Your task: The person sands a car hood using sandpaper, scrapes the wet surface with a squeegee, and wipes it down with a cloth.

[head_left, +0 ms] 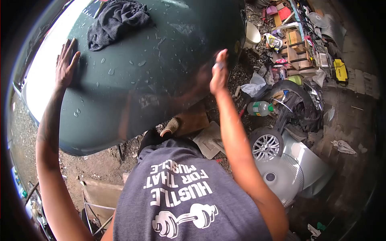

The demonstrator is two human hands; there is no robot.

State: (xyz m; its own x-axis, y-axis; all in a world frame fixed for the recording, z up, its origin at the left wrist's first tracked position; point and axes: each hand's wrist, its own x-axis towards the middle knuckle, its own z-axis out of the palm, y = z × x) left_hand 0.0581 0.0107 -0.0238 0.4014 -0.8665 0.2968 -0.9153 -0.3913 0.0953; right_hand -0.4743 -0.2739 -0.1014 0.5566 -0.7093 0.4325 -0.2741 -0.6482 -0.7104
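Observation:
A large, dark green, glossy car panel (pixel 161 72), dotted with water drops, fills the upper middle of the head view. My left hand (pixel 66 64) lies flat near its left side, fingers spread, holding nothing. Just to the right of that hand, a crumpled dark grey towel (pixel 116 26) rests on the panel. My right hand (pixel 219 74) is at the panel's right edge, seen side-on and slightly blurred. Its fingers are stretched out with nothing in them; whether it touches the panel I cannot tell.
To the right, the ground is cluttered: a plastic bottle (pixel 260 108), a silver wheel (pixel 266 145), a fan cage (pixel 281 176), a yellow box (pixel 340 71) and a white bowl (pixel 252 33). Flat boards (pixel 209 140) lie near my feet.

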